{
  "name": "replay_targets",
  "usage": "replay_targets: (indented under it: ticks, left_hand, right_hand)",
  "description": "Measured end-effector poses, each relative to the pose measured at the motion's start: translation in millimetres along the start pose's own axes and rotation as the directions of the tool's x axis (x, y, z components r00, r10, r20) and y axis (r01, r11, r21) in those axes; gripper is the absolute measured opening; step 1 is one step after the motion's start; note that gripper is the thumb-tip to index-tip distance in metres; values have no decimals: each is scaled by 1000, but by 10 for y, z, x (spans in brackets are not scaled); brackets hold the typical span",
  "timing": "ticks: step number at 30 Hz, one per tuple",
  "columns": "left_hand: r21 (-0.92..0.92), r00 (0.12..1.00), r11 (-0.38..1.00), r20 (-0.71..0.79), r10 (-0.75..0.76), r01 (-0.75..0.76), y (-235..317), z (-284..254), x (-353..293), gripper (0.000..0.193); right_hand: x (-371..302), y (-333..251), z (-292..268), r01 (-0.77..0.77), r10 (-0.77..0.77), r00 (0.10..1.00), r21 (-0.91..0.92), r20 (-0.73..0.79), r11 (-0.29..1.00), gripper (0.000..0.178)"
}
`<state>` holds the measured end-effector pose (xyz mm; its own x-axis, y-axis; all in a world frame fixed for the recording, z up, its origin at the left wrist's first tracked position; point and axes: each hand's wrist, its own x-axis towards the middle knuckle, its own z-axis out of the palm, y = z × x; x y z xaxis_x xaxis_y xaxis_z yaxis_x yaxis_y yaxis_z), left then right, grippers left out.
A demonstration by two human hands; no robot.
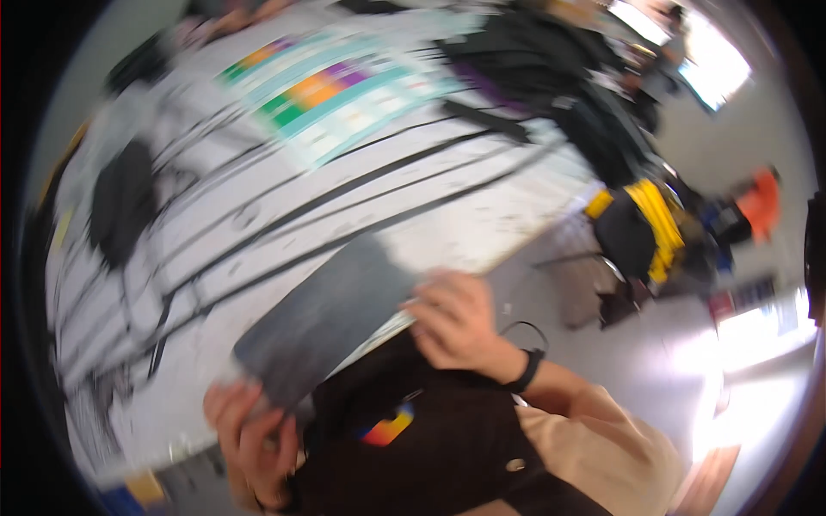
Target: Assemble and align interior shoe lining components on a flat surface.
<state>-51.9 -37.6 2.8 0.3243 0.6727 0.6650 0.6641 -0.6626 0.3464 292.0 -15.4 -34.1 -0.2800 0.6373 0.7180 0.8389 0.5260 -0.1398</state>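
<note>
A dark grey rectangular piece of fabric or sheet (331,310) is stretched between my two hands over the near edge of the table. At its lower left corner, my left hand (254,434) pinches it with bent fingers. My right hand (456,322), with a dark band on the wrist, grips the right end. Motion blur hides the piece's texture, and I cannot tell whether it touches the table. Just beyond it, long black strips (284,211) run diagonally over the white tabletop (443,219).
A sheet with coloured blocks (318,95) lies at the far middle. Dark cloth (533,52) is heaped at the far right, and a black bundle (125,206) sits at left. Yellow-and-black items (658,228) stand beyond the right table edge. Another person's hand (232,19) shows at the far edge.
</note>
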Motion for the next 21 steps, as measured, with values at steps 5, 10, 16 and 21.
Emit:
replay_targets:
  ticks: [5,10,16,21]
  left_hand:
    - [106,993,988,-36,113,-109,51,120,81,19]
    - [165,991,983,-99,94,-76,102,239,185,14]
    - [223,979,965,-122,165,-135,83,256,268,13]
    - [71,994,997,-100,36,-29,37,157,170,10]
  right_hand:
    - [-37,40,91,34,-32,999,71,-20,997,49]
    - [-101,36,-43,-18,17,999,59,28,998,56]
    - [-163,96,1,24,-22,1000,101,-20,995,57]
    - [-2,297,-120,93,-84,994,149,-67,984,58]
